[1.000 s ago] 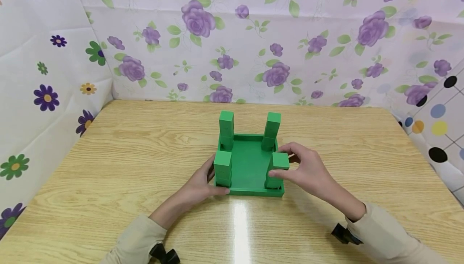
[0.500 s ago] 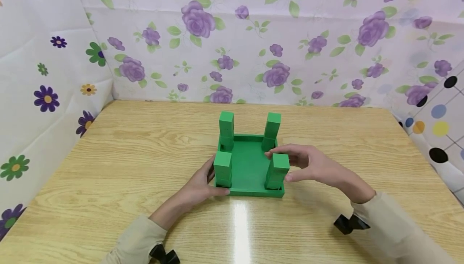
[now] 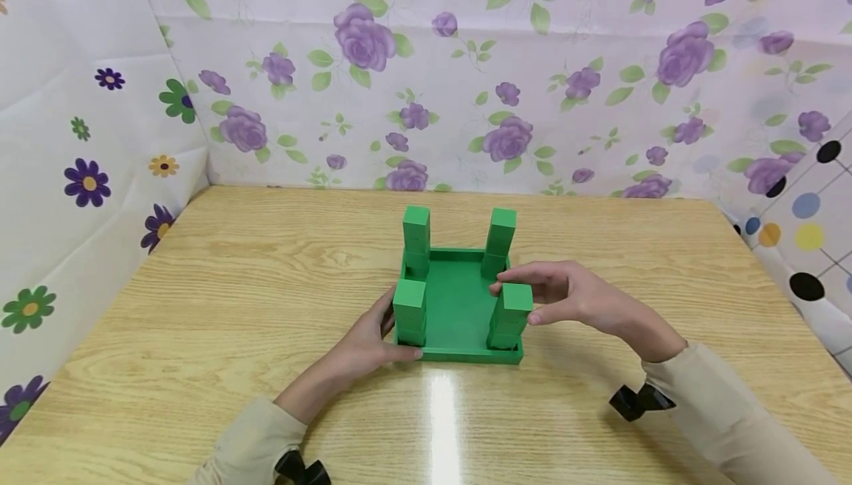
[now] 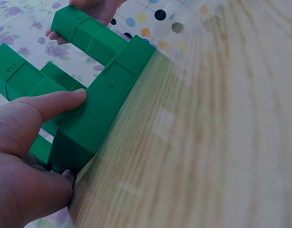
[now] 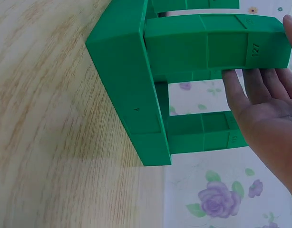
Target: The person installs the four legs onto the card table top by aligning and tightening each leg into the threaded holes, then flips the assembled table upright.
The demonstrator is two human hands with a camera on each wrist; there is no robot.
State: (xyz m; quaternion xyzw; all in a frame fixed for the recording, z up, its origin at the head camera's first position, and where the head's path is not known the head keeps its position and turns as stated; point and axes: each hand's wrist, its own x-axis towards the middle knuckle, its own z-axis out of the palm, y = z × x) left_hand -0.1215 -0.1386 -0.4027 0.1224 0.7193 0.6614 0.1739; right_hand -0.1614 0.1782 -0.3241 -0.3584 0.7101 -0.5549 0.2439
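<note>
A square green tray (image 3: 455, 311) with low walls lies on the table, a green post of stacked blocks rising at each corner. My left hand (image 3: 362, 341) grips its near left corner, thumb on the front wall and fingers down the left side, beside the near left post (image 3: 410, 315). Around the near right post (image 3: 511, 315), my right hand (image 3: 586, 300) stands with relaxed fingers, index finger behind and thumb at the right side. That post bears the number 127 in the right wrist view, where fingertips (image 5: 229, 76) lie close against it; firm contact cannot be told.
The wood-grain table (image 3: 266, 263) surrounds the tray. A far left post (image 3: 417, 241) and a far right post (image 3: 499, 241) stand at the tray's back corners. Flower-patterned sheets (image 3: 452, 100) hang behind and at the sides.
My right thumb has come off the front of the near right post to its right side, and the hand has loosened and shifted slightly right. The left hand and the tray stay put.
</note>
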